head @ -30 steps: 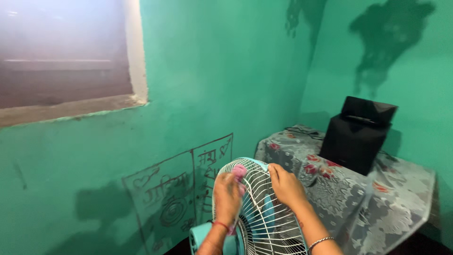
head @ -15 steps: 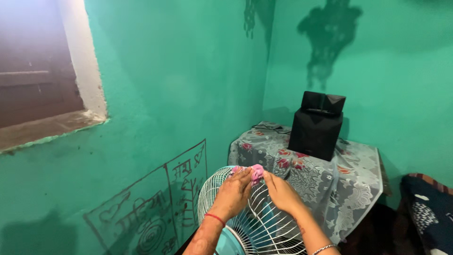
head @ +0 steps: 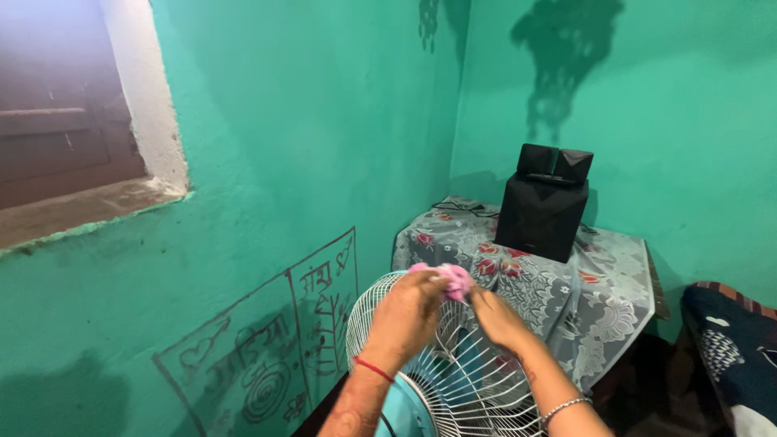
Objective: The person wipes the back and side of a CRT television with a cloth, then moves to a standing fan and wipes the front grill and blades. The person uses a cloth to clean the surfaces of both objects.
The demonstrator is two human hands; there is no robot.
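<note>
A small crumpled pink cloth (head: 455, 280) is pinched between both hands above the top rim of a round white wire fan guard (head: 453, 380) on a pale blue fan. The left hand (head: 407, 314), with a red thread at the wrist, is closed around the near side of the cloth; the right hand (head: 495, 317), with a silver bangle at the wrist, is closed on its other side. Just behind, a table draped in a grey floral cloth (head: 566, 291) is seen, with a black box-shaped speaker (head: 542, 206) standing on it against the green painted wall (head: 324, 121).
</note>
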